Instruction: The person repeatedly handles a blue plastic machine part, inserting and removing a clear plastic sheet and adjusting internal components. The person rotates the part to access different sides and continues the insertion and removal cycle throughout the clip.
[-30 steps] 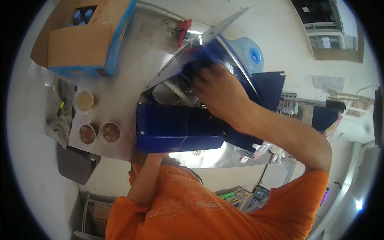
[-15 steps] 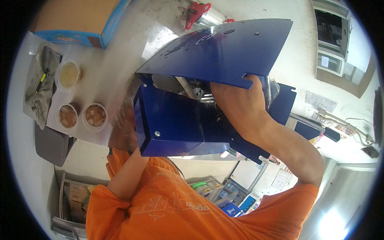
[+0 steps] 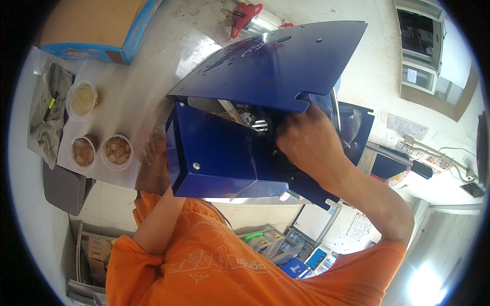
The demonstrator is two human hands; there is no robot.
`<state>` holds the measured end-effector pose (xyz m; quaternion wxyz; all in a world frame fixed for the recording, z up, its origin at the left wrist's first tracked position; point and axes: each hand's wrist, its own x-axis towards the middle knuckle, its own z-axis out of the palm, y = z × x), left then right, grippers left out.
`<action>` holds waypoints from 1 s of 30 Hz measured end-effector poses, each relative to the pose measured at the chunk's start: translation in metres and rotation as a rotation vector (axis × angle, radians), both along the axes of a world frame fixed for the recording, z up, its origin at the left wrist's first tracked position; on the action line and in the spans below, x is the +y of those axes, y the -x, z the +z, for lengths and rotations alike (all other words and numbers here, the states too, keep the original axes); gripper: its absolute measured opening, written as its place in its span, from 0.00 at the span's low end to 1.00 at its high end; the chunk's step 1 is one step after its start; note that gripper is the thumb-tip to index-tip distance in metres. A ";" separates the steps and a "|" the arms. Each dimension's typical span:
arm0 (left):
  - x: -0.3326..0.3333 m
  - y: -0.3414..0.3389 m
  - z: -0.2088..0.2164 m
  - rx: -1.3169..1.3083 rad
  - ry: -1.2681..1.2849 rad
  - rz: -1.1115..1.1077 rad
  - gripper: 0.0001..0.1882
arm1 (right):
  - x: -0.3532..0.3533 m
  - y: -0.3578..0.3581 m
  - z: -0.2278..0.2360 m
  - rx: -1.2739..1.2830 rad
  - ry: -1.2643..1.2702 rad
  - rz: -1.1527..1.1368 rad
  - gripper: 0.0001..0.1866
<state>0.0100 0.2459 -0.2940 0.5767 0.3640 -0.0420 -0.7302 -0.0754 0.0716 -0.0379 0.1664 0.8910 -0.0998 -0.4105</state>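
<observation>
A blue metal machine (image 3: 224, 148) with an open housing fills the middle of the view. Its upper blue panel (image 3: 275, 61) slants over the gap, where a grey roller and metal parts partly show. My right hand (image 3: 309, 135) is in the opening under the notched corner of that panel. Its fingers are curled in, their tips hidden, and what they grip does not show. Clear plastic film (image 3: 351, 125) shows beyond that hand. My left forearm (image 3: 162, 219) runs up behind the machine's lower left corner, and the hand there is hidden.
Three clear tubs, one with pale contents (image 3: 82, 100), one with brown pieces (image 3: 82, 152) and another beside it (image 3: 117, 151), stand on the steel table (image 3: 122, 86). Nearby lie a grey cloth (image 3: 50, 127) and a cardboard box (image 3: 92, 25). A red-clamped metal cylinder (image 3: 260, 21) stands behind.
My right hand has drawn back a little out of the opening, and more of its curled fingers shows. The view has shifted slightly. My left arm stays in place.
</observation>
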 end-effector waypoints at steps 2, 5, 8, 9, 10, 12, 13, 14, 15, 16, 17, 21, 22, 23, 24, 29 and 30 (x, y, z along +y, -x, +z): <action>0.000 -0.002 0.000 0.003 0.003 0.008 0.32 | -0.003 -0.008 -0.014 0.002 0.051 0.154 0.06; 0.001 -0.004 0.002 0.008 0.003 0.011 0.32 | -0.002 -0.015 -0.030 0.084 0.238 0.228 0.06; 0.003 -0.008 0.004 0.007 -0.002 0.004 0.31 | 0.006 -0.024 -0.033 0.237 0.283 0.119 0.06; 0.004 -0.009 0.003 0.009 -0.005 0.007 0.31 | 0.008 -0.028 -0.032 0.286 0.274 0.091 0.06; 0.005 -0.009 0.004 0.010 -0.003 0.007 0.30 | 0.008 -0.029 -0.032 0.273 0.272 0.070 0.06; 0.004 -0.010 0.005 0.007 -0.003 0.003 0.30 | 0.008 -0.028 -0.030 0.179 0.274 0.035 0.13; 0.002 -0.009 0.005 0.009 -0.003 -0.001 0.29 | 0.007 -0.025 -0.028 0.102 0.279 0.017 0.17; 0.002 -0.009 0.004 0.008 -0.005 -0.004 0.29 | 0.004 -0.019 -0.021 -0.054 0.253 -0.012 0.14; 0.003 -0.010 0.004 0.002 -0.009 0.002 0.29 | -0.003 -0.014 -0.011 -0.215 0.226 -0.029 0.12; 0.004 -0.012 0.002 -0.002 -0.013 0.011 0.29 | -0.007 -0.012 -0.003 -0.375 0.197 -0.048 0.10; -0.001 -0.010 0.003 -0.004 -0.009 0.013 0.28 | -0.010 -0.015 0.006 -0.458 0.253 -0.117 0.13; 0.003 -0.011 0.000 -0.018 -0.014 -0.004 0.27 | -0.006 -0.021 0.021 -0.575 0.376 -0.368 0.28; 0.000 -0.010 -0.001 -0.013 -0.013 -0.003 0.27 | -0.003 -0.024 0.023 -0.577 0.376 -0.374 0.25; 0.000 -0.010 0.000 -0.011 -0.015 -0.005 0.27 | -0.001 -0.025 0.024 -0.579 0.375 -0.378 0.23; 0.000 -0.010 0.000 -0.012 -0.014 -0.008 0.26 | 0.000 -0.021 0.024 -0.530 0.337 -0.233 0.21; 0.001 -0.012 -0.006 -0.031 -0.018 -0.024 0.25 | 0.011 -0.006 0.024 -0.193 0.112 -0.003 0.12; 0.003 -0.013 -0.007 -0.036 -0.020 -0.016 0.25 | 0.015 -0.006 0.030 -0.112 0.053 -0.067 0.14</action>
